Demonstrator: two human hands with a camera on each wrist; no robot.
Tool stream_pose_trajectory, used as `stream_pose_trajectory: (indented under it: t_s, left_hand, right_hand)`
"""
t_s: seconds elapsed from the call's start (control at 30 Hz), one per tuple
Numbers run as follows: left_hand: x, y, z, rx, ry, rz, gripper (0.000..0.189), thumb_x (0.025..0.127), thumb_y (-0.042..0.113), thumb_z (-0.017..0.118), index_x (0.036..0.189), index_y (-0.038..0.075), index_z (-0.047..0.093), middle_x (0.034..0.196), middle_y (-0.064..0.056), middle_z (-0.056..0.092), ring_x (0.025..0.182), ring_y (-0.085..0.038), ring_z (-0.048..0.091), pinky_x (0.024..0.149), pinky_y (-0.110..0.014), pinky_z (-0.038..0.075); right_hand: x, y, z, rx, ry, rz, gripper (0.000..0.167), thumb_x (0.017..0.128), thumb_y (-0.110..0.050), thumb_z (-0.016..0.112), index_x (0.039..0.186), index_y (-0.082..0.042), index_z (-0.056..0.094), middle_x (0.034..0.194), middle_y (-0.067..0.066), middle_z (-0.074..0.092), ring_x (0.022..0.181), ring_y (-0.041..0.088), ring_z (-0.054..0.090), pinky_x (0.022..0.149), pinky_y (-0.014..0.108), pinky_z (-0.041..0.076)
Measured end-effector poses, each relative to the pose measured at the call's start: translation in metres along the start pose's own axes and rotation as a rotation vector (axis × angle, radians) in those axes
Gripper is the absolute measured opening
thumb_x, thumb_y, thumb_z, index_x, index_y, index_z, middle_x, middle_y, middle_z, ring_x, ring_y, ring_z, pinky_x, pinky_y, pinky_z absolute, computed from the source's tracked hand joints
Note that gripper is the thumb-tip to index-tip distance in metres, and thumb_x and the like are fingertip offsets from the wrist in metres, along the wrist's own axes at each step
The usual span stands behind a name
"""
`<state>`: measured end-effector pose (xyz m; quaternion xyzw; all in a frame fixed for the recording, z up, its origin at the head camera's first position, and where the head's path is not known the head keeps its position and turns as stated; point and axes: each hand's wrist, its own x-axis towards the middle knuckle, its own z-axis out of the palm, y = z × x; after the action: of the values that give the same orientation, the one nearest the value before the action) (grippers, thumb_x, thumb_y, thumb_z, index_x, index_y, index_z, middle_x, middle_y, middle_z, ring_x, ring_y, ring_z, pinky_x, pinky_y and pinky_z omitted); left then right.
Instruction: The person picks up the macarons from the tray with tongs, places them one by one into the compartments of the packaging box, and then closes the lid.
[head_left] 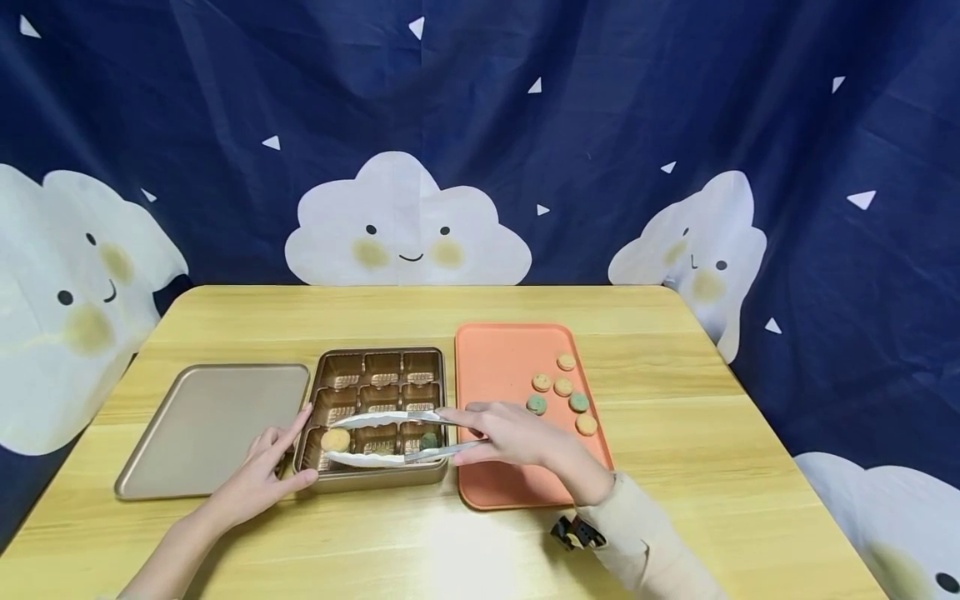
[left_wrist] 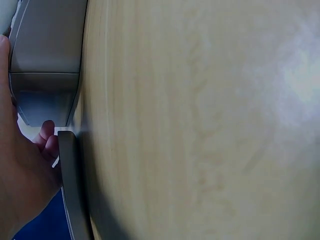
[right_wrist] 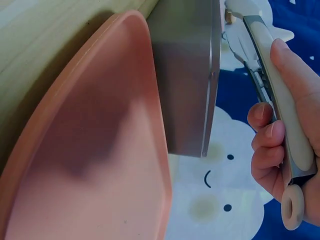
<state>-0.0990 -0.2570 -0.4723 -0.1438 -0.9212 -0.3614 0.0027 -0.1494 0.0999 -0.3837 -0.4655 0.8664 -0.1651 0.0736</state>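
My right hand (head_left: 517,435) grips metal tongs (head_left: 386,418) with pale tips; in the right wrist view the fingers curl round the tongs' beige-padded handle (right_wrist: 285,95). Between the tips is a yellow macaron (head_left: 335,440), over the left front of a bronze box (head_left: 375,478) divided into compartments. A green macaron (head_left: 428,440) sits in the right front compartment, partly behind the tongs. My left hand (head_left: 258,479) touches the box's left edge with index finger and thumb spread. Its other fingers lie loosely bent. Whether the yellow macaron touches the box floor, I cannot tell.
An orange tray (head_left: 491,358) lies right of the box, with several yellow macarons (head_left: 563,387) and green macarons (head_left: 578,402) on its right half. A flat bronze lid (head_left: 213,429) lies left of the box. Behind the wooden table (head_left: 675,433) hangs a blue cloth (head_left: 480,100).
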Motion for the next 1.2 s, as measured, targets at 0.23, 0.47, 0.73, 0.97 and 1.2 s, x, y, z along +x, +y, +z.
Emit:
stream_pose_trajectory:
  t_s: [0.23,0.47,0.73,0.97,1.2]
  left_hand:
    - [0.001,0.001,0.001,-0.004,-0.003,0.001,0.090,0.079,0.027,0.069,0.148,0.024,0.011,0.086,-0.007,0.036,0.078,-0.020,0.029,0.060,-0.031,0.031]
    - [0.002,0.002,0.001,-0.012,-0.001,0.001,0.090,0.079,0.027,0.069,0.148,0.024,0.011,0.087,-0.008,0.036,0.078,-0.020,0.029,0.058,-0.030,0.031]
    - [0.001,0.001,0.002,-0.006,0.000,0.001,0.090,0.079,0.026,0.069,0.148,0.024,0.011,0.085,-0.007,0.034,0.078,-0.021,0.028,0.061,-0.032,0.031]
    - [0.003,0.002,0.004,-0.025,-0.014,-0.003,0.089,0.080,0.027,0.068,0.148,0.024,0.010,0.087,-0.008,0.035,0.080,-0.021,0.029,0.061,-0.031,0.031]
    - [0.001,0.001,0.000,-0.020,-0.004,0.003,0.090,0.079,0.025,0.069,0.148,0.022,0.011,0.085,-0.007,0.034,0.080,-0.021,0.028,0.061,-0.031,0.030]
  right_hand:
    - [0.002,0.002,0.002,0.021,-0.041,0.015,0.065,0.085,-0.042,0.059,0.138,-0.010,0.040,0.073,-0.008,0.042,0.056,0.002,0.032,0.050,0.016,0.028]
    - [-0.015,0.011,-0.002,0.041,0.022,0.046,0.064,0.083,-0.035,0.064,0.137,-0.010,0.042,0.070,-0.007,0.039,0.053,0.002,0.029,0.050,0.016,0.029]
    - [-0.046,0.031,-0.009,0.019,0.106,0.087,0.060,0.083,-0.040,0.062,0.134,-0.011,0.046,0.070,-0.007,0.041,0.060,0.004,0.034,0.053,0.019,0.031]
    - [-0.082,0.047,-0.007,0.019,0.158,0.171,0.057,0.083,-0.036,0.064,0.132,-0.011,0.049,0.080,-0.003,0.055,0.059,0.002,0.036,0.056,0.019,0.033]
    - [-0.117,0.058,-0.006,0.041,0.206,0.286,0.057,0.082,-0.028,0.067,0.131,-0.005,0.050,0.073,-0.002,0.048,0.058,0.002,0.032,0.053,0.019,0.031]
